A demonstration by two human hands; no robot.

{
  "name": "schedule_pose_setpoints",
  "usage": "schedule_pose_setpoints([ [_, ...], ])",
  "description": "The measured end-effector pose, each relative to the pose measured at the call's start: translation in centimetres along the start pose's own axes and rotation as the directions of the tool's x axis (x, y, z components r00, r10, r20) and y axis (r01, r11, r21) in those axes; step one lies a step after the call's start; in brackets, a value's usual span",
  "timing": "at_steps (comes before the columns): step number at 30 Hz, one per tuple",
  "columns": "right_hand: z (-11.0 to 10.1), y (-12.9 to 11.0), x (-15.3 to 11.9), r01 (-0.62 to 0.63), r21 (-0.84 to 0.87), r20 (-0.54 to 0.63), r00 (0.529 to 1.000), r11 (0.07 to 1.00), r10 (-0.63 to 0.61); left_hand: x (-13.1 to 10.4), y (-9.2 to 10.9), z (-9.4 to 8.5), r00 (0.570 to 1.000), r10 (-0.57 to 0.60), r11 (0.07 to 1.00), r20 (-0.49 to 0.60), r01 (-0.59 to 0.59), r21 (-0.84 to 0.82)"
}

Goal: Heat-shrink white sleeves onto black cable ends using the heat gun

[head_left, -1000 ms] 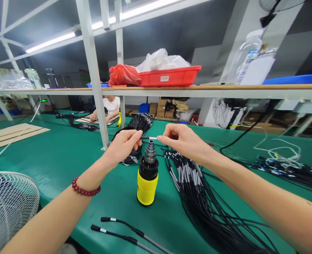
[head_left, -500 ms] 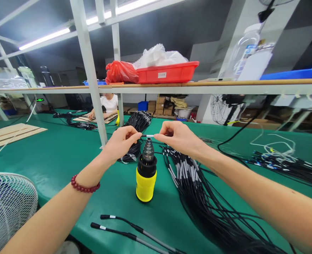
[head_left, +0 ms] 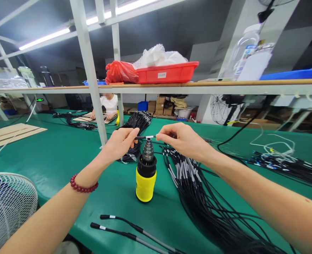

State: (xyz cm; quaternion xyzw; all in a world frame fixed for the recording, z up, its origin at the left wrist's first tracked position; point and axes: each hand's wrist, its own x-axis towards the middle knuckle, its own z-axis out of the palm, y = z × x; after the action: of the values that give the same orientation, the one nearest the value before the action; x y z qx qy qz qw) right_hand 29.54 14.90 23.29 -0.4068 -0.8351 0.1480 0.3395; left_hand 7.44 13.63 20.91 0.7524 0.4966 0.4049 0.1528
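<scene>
1. Across the smooth green bench [head_left: 65, 148] in the head view, materials vary. A heat gun [head_left: 146, 183] stands upright, its rounded yellow body topped by a black collar and a stepped, dull metal nozzle [head_left: 148, 151]. To its right spreads a cable bundle [head_left: 198, 201], thin black strands with matte grey sleeves [head_left: 183, 171]. Nearer the front edge lie two loose cables [head_left: 118, 232] with black connector ends and white bands. A bracelet [head_left: 83, 185] of round, dark red beads circles the left wrist.

2. In the same view, the left hand [head_left: 122, 141] partly covers a coil of black cable [head_left: 138, 121] behind it. The white wire fan guard [head_left: 10, 204] is cut off by the left edge, and the bundle and loose cables run out at the bottom. Any print on the held cable's white band is too small to read.

3. Both grips are closed in a pinch on one slim black cable [head_left: 149, 137]: the left hand's thumb and fingertips at one end, the right hand [head_left: 182, 139] at the other. Its banded stretch lies roughly level between them, just over the nozzle mouth; I cannot tell whether it touches.
</scene>
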Motion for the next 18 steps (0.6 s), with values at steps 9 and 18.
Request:
schedule_pose_setpoints([
  [9, 0.26, 0.21, 0.21, -0.016, 0.045, -0.006, 1.000, 0.999, 0.016, -0.20, -0.10, 0.12, 0.999, -0.032, 0.996, -0.008, 0.031, -0.088],
  [18, 0.29, -0.03, 0.10, -0.017, 0.106, -0.031, 0.999, 0.994, 0.021, -0.05, 0.03, 0.08, 0.998, -0.054, 0.977, 0.012, 0.055, -0.205],
])
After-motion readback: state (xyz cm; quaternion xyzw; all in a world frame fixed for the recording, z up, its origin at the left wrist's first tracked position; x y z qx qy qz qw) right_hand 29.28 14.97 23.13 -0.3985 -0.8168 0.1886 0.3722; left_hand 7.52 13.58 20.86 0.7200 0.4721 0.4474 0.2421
